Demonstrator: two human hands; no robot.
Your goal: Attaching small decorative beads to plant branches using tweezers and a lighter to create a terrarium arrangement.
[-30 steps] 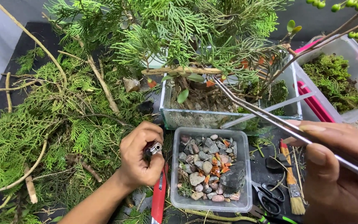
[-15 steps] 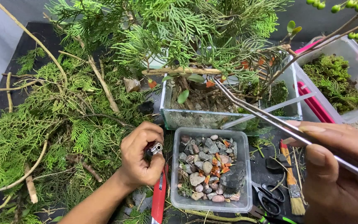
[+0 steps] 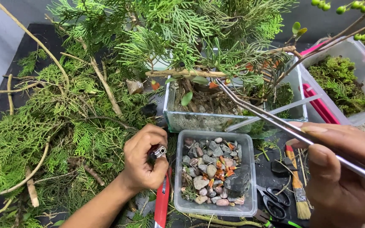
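My right hand (image 3: 343,169) grips long metal tweezers (image 3: 267,116) whose tips reach a twig in the glass planter (image 3: 233,120), under green conifer foliage (image 3: 191,29). My left hand (image 3: 142,162) is closed around a small object with a red body and a metal top (image 3: 157,151), just left of a clear plastic tub of mixed pebbles (image 3: 214,173). Below that hand lies a red-handled tool (image 3: 162,202).
Cut conifer branches (image 3: 55,126) cover the left of the dark table. A small brush (image 3: 298,190) and black scissors (image 3: 275,200) lie right of the pebble tub. A clear bin of moss (image 3: 343,80) with pink clips stands at the right.
My right hand and the tweezers have shifted slightly up; the twig in the planter has lifted a little. My left hand stays put.
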